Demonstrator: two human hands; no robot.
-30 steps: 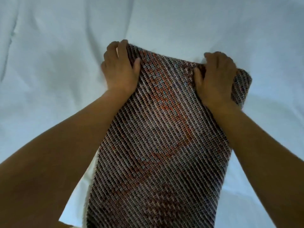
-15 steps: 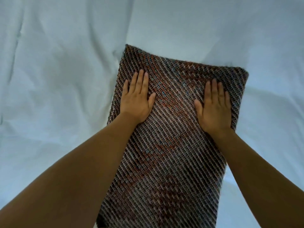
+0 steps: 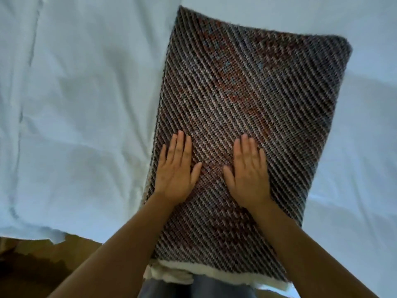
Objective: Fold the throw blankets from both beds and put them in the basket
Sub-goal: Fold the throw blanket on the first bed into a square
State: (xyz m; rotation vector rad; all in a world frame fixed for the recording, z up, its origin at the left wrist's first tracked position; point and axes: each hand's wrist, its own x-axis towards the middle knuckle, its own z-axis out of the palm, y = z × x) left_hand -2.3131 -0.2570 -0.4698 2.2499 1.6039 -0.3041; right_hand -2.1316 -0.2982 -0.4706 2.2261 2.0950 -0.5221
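A folded throw blanket (image 3: 253, 87) with dark diagonal stripes and red-brown patches lies as a long rectangle on the white bed sheet (image 3: 81, 100). Its near end reaches the bed's edge, where a white fleecy underside (image 3: 171, 274) shows. My left hand (image 3: 175, 171) lies flat, fingers straight, on the blanket near its left edge. My right hand (image 3: 249, 171) lies flat beside it, palm down on the middle of the blanket. No basket is in view.
The wrinkled white sheet spreads out on both sides of the blanket. At the lower left the bed's edge gives way to a brown floor (image 3: 38, 267). Blue-grey trousers (image 3: 193, 287) show at the bottom, under the blanket's near end.
Both hands let go of the blanket's far edge, opened flat and slid back toward me along its surface. The view has pulled back, so the bed's edge and floor now show.
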